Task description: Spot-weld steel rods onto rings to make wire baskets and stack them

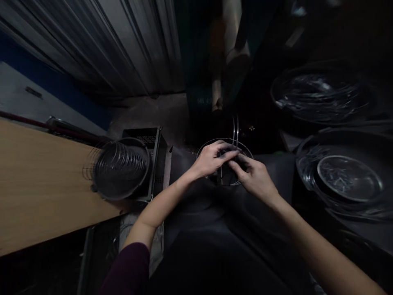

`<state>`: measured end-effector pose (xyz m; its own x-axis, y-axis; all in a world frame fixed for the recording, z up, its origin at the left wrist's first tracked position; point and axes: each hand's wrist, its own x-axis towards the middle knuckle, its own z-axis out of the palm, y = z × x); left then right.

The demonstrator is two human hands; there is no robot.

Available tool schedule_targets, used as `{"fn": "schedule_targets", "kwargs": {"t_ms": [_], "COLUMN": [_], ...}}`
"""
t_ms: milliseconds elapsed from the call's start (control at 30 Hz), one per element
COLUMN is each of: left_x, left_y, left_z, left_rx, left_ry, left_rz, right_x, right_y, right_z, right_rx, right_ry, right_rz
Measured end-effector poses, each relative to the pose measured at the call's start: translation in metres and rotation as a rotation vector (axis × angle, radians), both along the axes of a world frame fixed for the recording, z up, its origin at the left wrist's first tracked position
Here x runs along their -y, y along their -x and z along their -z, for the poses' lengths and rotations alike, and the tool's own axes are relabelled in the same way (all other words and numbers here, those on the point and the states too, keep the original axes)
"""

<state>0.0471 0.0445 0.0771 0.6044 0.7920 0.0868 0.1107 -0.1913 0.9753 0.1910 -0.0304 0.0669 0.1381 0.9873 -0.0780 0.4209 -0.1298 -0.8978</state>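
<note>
Thin, shiny metal wire rings (246, 148) are in front of me, over my dark lap. My left hand (210, 159) comes in from the left, its fingers bent and closed at the rings. Opposite it, my right hand (254, 175) pinches with thumb and fingers, and the fingertips of both hands meet. Two bright curved wires (235, 129) rise just beyond my fingers. Shadow hides exactly where each hand grips the wire, and whether a small dark part lies between the fingertips.
On the left, a coil of many wire rings (123, 162) rests on a round dark holder by a black crate (156, 164) and a wooden board (46, 184). Round trays of metal pieces (336, 178) and wire (319, 92) stand right. A dark machine (199, 82) is ahead.
</note>
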Motion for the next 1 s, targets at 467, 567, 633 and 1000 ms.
{"fn": "schedule_targets", "kwargs": {"t_ms": [467, 567, 633, 1000], "left_x": [0.016, 0.009, 0.007, 0.045], "left_y": [0.029, 0.014, 0.004, 0.035], "left_z": [0.023, 0.014, 0.008, -0.037], "left_rx": [0.171, 0.281, 0.371, 0.098], "left_ry": [0.264, 0.412, 0.564, 0.391], "left_rz": [-0.153, -0.049, -0.047, -0.082], "right_x": [0.006, 0.008, 0.01, -0.04], "right_y": [0.025, 0.029, 0.02, -0.086], "right_z": [-0.001, 0.002, 0.003, -0.037], "right_rx": [0.146, 0.297, 0.358, 0.256], "right_ry": [-0.073, -0.134, -0.144, -0.266], "right_rz": [-0.141, -0.185, -0.263, -0.287]}}
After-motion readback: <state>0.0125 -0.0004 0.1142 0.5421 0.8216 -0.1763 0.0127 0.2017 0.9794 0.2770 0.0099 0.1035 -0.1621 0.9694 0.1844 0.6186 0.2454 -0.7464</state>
